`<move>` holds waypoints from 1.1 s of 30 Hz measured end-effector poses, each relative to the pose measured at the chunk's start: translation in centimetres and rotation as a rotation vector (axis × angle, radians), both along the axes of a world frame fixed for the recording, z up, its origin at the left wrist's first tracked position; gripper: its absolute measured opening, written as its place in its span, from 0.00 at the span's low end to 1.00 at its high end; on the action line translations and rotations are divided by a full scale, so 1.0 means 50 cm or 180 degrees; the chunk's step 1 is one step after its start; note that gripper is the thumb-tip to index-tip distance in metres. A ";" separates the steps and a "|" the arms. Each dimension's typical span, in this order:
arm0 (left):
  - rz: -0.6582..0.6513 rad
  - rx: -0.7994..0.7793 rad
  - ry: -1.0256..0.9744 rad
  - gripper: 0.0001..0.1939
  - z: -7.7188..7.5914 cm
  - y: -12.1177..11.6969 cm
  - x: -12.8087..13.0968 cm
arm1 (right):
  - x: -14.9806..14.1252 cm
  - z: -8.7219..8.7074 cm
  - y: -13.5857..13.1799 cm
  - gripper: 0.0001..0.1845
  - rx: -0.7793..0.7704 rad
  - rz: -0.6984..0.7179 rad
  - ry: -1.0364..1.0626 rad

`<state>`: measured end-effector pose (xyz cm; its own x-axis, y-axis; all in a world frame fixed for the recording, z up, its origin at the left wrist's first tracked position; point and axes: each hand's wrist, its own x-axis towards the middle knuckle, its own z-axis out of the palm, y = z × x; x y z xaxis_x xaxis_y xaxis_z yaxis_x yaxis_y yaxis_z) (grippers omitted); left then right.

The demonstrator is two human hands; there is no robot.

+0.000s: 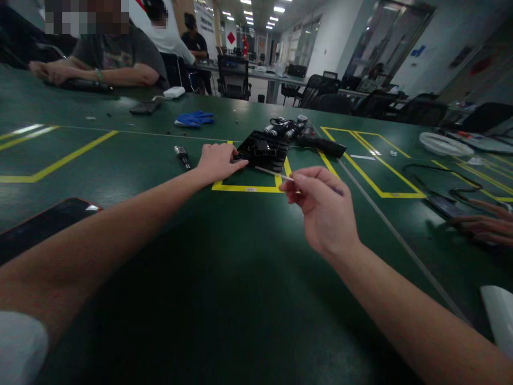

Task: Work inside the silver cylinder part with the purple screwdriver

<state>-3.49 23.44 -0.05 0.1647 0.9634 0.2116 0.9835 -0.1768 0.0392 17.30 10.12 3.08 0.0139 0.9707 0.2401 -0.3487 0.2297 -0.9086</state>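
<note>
A black ribbed panel (276,160) with a raised frame-like part on it lies inside a yellow tape outline. At its left edge is my left hand (218,162), thumb and fingers closed on the panel's side; the fingertips are partly hidden. My right hand (324,206) pinches a thin pale rod-like tool (272,171) whose tip points left to the panel's near edge. A dark end of that tool pokes out behind my fingers. Left of my left hand lies a small black and silver cylindrical part (182,156).
Behind the panel are black and silver devices with cables (286,127) and a black handle-like piece (323,145). Blue gloves (194,118) lie farther back. A dark flat device (44,224) is at left. Another person's hand (487,222) is at right; a co-worker sits across the table (224,289).
</note>
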 end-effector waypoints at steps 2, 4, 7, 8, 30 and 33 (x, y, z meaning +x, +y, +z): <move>0.0008 -0.0185 0.0126 0.23 0.006 0.024 0.010 | -0.006 0.035 0.039 0.06 0.0282 -0.0029 0.0167; 0.0007 -0.0302 0.0224 0.21 0.009 0.036 0.017 | -0.008 0.070 0.072 0.09 0.0442 -0.0039 0.0261; -0.0027 -0.0415 0.0247 0.21 0.004 0.040 0.016 | -0.008 0.110 0.106 0.09 0.0467 -0.0085 0.0588; -0.0034 -0.0420 0.0206 0.21 -0.001 0.039 0.012 | -0.009 0.119 0.113 0.09 0.0429 -0.0070 0.0652; -0.0721 0.0992 -0.1191 0.18 0.010 -0.095 -0.081 | -0.051 0.130 0.032 0.08 0.1104 -0.0050 0.0571; -0.0832 0.1117 -0.1305 0.17 0.021 -0.119 -0.087 | -0.055 0.105 0.002 0.05 0.1206 -0.0079 0.0346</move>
<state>-7.83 17.49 1.01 0.2246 0.7629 0.6063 0.8227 -0.4819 0.3016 14.56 10.20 8.32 0.0814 0.8126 0.5771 -0.4283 0.5514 -0.7160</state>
